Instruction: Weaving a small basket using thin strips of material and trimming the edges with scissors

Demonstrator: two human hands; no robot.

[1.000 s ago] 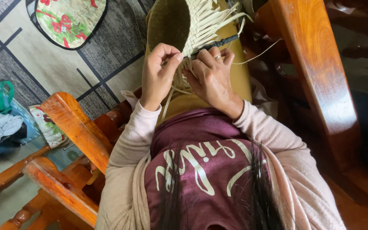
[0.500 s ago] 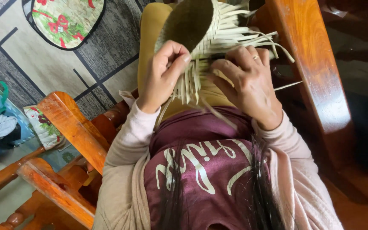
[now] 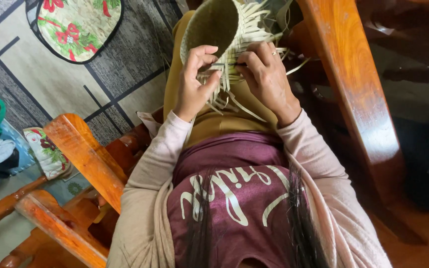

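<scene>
a grey patterned carpet (image 3: 125,74) is lying under a wooden armchair (image 3: 83,154), with a floral cushion (image 3: 78,25) beyond. in the head view, a half-woven basket (image 3: 219,30) is resting on the person's lap, its mouth facing up-left, its long axis running away from the body. the left hand (image 3: 194,84) is curling closed, pinching a pale strip (image 3: 229,64); the right hand (image 3: 264,74) is gripping the same strip against the weave. judging by this, a strip is being tucked; next calls for pulling it snug.

Both arms reach forward, elbows bent, sleeves to the wrists. Left hand (image 3: 194,82) curled, thumb pressing against fingers; right hand (image 3: 264,74) knuckles up, fingertips pinched, the two hands nearly touching.
</scene>
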